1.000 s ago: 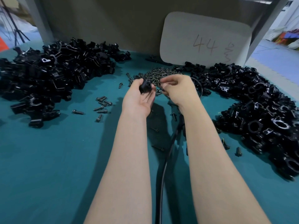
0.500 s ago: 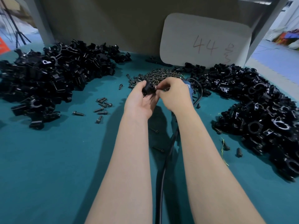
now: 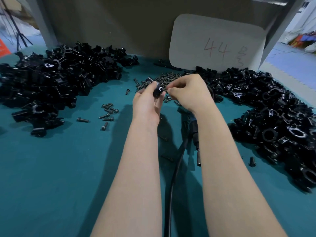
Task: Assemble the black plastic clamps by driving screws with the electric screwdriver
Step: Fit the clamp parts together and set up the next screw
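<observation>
Since 0.5 s ago the left hand (image 3: 145,106) has turned the black clamp (image 3: 156,91) so its round hole faces right, and the right hand (image 3: 189,93) now pinches 1 screw (image 3: 164,89) at that hole. The left hand's fingers curl round the clamp, above the teal tabletop (image 3: 59,168). The electric screwdriver (image 3: 194,132) lies under the right forearm, between 2 clamp piles (image 3: 56,79) (image 3: 273,113).

A factory assembly bench: heaps of black clamps (image 3: 56,82), loose screws (image 3: 164,78), teal mat (image 3: 51,177), numbered card (image 3: 217,43).
</observation>
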